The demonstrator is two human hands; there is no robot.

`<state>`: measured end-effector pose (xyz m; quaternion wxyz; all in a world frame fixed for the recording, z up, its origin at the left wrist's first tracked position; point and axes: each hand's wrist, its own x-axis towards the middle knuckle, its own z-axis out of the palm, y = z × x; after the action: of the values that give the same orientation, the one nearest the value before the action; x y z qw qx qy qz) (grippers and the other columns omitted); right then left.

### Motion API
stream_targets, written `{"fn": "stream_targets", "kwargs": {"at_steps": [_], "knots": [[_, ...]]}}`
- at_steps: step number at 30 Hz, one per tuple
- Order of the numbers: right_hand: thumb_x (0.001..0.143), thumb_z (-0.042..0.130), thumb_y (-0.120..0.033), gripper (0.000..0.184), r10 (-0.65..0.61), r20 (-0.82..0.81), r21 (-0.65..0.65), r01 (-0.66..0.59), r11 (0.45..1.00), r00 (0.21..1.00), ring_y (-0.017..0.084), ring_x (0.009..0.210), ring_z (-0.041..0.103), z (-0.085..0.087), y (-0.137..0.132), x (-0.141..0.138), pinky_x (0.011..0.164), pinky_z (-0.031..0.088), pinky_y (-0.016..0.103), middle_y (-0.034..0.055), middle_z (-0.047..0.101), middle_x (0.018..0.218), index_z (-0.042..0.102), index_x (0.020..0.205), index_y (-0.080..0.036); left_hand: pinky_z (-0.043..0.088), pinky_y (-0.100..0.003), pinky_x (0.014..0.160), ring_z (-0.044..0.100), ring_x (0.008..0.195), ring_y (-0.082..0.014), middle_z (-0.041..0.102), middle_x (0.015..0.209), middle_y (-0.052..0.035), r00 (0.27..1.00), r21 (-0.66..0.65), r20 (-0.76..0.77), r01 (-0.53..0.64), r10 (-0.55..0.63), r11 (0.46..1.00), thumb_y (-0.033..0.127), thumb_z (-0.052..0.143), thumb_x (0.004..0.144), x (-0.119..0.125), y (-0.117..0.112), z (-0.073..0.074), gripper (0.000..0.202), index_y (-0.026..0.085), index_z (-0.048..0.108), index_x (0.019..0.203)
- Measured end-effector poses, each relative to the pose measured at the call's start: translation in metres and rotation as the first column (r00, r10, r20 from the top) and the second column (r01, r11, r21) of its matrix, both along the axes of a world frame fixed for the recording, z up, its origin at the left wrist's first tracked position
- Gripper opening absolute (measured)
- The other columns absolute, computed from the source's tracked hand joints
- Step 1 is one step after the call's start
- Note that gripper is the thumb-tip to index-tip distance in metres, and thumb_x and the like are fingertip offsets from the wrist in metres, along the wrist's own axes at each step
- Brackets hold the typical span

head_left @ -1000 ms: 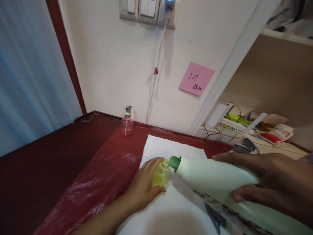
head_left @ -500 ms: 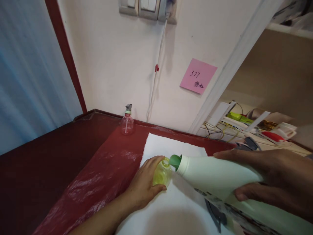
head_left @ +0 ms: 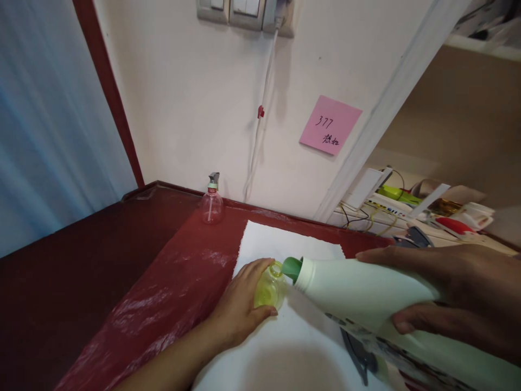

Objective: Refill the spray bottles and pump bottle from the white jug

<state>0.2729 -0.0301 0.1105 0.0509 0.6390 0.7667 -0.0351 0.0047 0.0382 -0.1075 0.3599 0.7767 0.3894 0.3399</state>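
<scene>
Below, we saw a red table (head_left: 81,282) bearing a white sheet (head_left: 285,347). Our right hand (head_left: 456,293) clamped a big white bottle (head_left: 358,296), tilted; our left hand (head_left: 240,309) wrapped a small yellow bottle (head_left: 269,288) on the sheet, green spout (head_left: 291,269) at its mouth.

Dark red table (head_left: 61,282), red plastic sheet (head_left: 171,293), white paper (head_left: 293,347), 1 clear spray bottle (head_left: 211,203) at back

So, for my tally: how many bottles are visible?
3: small yellow bottle in the left hand, big white bottle in the right hand, clear spray bottle by the wall. Shelf clutter may hide more.
</scene>
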Motion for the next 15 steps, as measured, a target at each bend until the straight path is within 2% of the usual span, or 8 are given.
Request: {"fn": "stream_targets", "kwargs": {"at_steps": [5,10,15], "knots": [[0.078,0.069,-0.042,0.054,-0.002,0.007,-0.017,0.002,1.000,1.000,0.030,0.092,0.074,0.0024,0.0027,-0.0023,0.071,0.061,0.033,-0.0020,0.077,0.113,0.060,0.131,-0.047,0.028,-0.057,0.119,0.038,0.141,-0.0328,0.045,0.151,-0.0102,1.000,0.004,0.004,0.006,-0.006,1.000,0.028,0.075,0.079,0.0004,0.0007,-0.0020,0.078,0.030,0.037,0.146],[0.077,0.069,-0.039,0.054,-0.008,-0.005,-0.025,0.008,1.000,1.000,0.029,0.092,0.074,0.0022,0.0040,-0.0053,0.073,0.061,0.032,-0.0027,0.077,0.112,0.061,0.130,-0.048,0.028,-0.053,0.120,0.038,0.141,-0.0305,0.044,0.151,-0.0091,1.000,-0.008,-0.006,0.004,-0.004,1.000,0.026,0.077,0.077,0.0003,0.0003,-0.0026,0.080,0.030,0.037,0.146],[0.076,0.069,-0.037,0.055,-0.002,-0.026,-0.049,0.001,0.999,1.000,0.029,0.091,0.075,0.0032,0.0024,-0.0044,0.069,0.061,0.031,-0.0021,0.078,0.110,0.062,0.130,-0.046,0.028,-0.054,0.119,0.039,0.141,-0.0313,0.045,0.151,-0.0098,1.000,0.004,0.000,0.008,-0.008,1.000,0.029,0.077,0.078,0.0000,0.0002,-0.0027,0.079,0.029,0.038,0.146]]}}
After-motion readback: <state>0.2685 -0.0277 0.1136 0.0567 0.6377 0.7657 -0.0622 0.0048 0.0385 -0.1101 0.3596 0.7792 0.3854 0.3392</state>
